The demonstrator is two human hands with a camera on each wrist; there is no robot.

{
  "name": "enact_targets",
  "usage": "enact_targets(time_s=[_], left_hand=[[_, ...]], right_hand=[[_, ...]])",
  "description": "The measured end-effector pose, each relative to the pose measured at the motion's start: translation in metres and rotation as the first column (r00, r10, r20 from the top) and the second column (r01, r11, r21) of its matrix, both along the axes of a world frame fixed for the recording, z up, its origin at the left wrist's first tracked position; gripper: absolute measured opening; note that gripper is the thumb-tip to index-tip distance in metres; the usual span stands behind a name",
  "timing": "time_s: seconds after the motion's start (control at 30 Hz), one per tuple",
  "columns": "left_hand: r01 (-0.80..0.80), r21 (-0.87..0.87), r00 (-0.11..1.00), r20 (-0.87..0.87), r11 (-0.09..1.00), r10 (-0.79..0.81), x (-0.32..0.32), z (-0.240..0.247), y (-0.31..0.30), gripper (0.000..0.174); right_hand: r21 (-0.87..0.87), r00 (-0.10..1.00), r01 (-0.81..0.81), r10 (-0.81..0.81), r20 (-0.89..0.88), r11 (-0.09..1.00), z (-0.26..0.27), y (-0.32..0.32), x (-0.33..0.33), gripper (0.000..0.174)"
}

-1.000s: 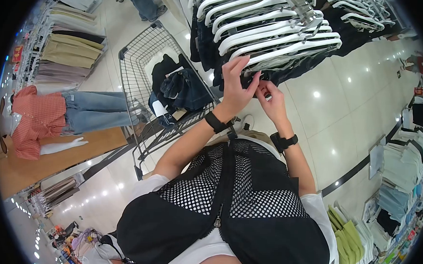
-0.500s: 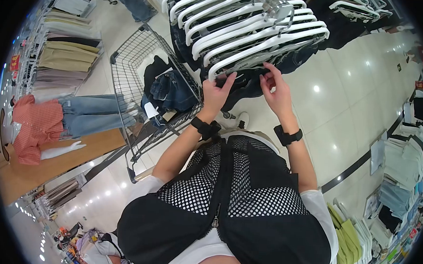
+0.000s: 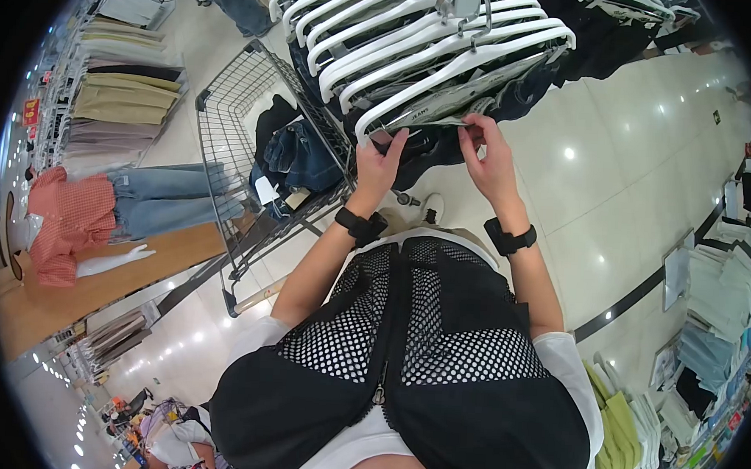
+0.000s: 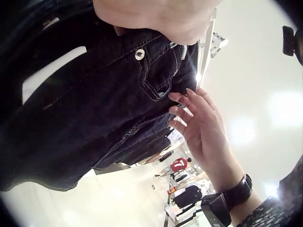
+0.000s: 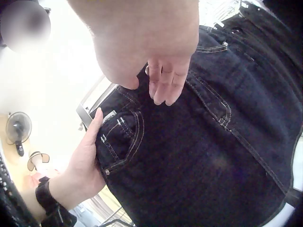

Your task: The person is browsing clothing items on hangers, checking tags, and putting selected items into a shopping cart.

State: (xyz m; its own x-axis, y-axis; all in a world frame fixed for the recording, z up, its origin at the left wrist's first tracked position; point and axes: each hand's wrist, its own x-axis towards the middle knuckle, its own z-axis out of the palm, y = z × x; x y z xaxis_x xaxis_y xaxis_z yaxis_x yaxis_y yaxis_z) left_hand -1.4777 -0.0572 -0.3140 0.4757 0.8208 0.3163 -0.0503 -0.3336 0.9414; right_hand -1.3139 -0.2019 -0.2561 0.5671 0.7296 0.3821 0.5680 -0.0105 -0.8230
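Observation:
A pair of dark denim jeans hangs by its waistband from a white hanger, the nearest on a packed rack. My left hand grips one end of the waistband; in the right wrist view its thumb lies along the front pocket edge and its other fingers are hidden behind the denim. With curled fingers, my right hand pinches the waistband farther along. Seen from the left wrist, the right hand has its fingertips at the waistband beside a pocket. A metal button shows on the denim.
A wire shopping cart holding folded jeans stands to my left. Beyond it lies a mannequin in a red checked shirt. Clothes racks line both sides, with green garments at lower right. Another person's legs show at the top.
The hanging rack has shifted left and down in the head view. My hands have moved apart, from close together below the hangers to separate holds on the waistband.

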Motion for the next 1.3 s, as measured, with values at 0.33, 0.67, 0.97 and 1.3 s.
enact_targets(time_s=[0.33, 0.67, 0.97, 1.3], left_hand=[[0.075, 0.015, 0.996, -0.057, 0.997, -0.074, -0.003, -0.002, 0.007, 0.036], [0.364, -0.202, 0.840, -0.350, 0.909, -0.414, -0.020, 0.024, 0.011, 0.037], [0.559, -0.073, 0.829, 0.022, 0.826, -0.559, -0.028, -0.018, -0.031, 0.045], [0.641, 0.222, 0.763, -0.288, 0.735, -0.579, -0.047, -0.031, -0.059, 0.085]], right_hand=[[-0.001, 0.995, 0.095, -0.095, -0.032, 0.996, -0.001, 0.004, -0.011, 0.030], [-0.016, 0.960, 0.204, -0.203, -0.194, 0.979, -0.006, 0.008, -0.074, 0.072], [-0.107, 0.927, 0.374, -0.367, 0.080, 0.921, -0.023, 0.010, -0.115, 0.109], [-0.287, 0.832, 0.551, -0.541, 0.120, 0.784, -0.032, -0.002, -0.125, 0.072]])
